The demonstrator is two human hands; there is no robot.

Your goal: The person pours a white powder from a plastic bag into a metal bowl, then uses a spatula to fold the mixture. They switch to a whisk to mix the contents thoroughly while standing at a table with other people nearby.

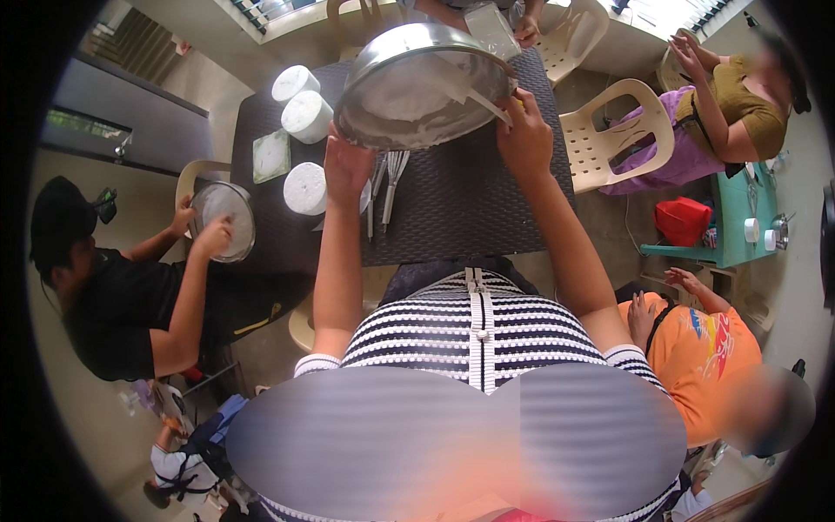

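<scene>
A large stainless steel mixing bowl (404, 40) is raised over the dark table, tilted so its inside faces me. White cream or icing (411, 98) coats its inner wall and bottom. My left hand (350, 160) supports the bowl at its near left side, fingers partly hidden by it. On the right, my right hand (527, 137) grips the rim together with the handle of a white spatula (488, 106), whose blade rests inside the bowl. Below the bowl, wire whisks (391, 189) lie on the table, their upper ends partly covered by it.
White cylinders (306, 117), perhaps foam cake forms, and a square white block (271, 155) stand on the woven-pattern table (456, 215). At left a person in black works in another metal bowl (225, 222). Across the table, someone holds a wrapped white block (492, 31). A plastic chair (613, 137) stands right.
</scene>
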